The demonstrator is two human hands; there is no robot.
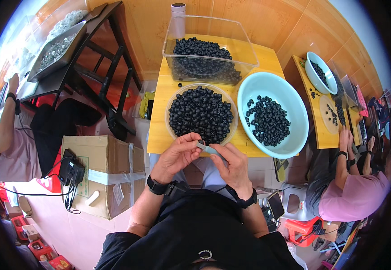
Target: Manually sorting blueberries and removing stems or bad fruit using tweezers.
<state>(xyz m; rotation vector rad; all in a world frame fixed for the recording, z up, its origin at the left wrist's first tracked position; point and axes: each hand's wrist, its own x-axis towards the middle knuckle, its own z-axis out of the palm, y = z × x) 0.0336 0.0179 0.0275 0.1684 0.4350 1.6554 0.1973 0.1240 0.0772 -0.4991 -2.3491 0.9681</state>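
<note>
My left hand (177, 156) pinches a small black round part (201, 141), mostly covered by the fingertips. In my right hand (235, 167) is a small knife-like tool (213, 151) with a pale grey-blue handle, its tip against the part. Both hands meet at the near edge of a round clear tray (167, 118), which is heaped with black bead-like parts (200, 112) that have holes. To its right stands a light blue basin (298, 118), with more of the same black parts (268, 120) at its bottom.
Behind the tray, a clear plastic bin (209, 58) of black parts stands on the yellow table (157, 139), near a pale purple bottle (178, 20). A taped cardboard box (94, 155) is at left. People sit at neighbouring tables on the left (13, 155) and right (353, 195).
</note>
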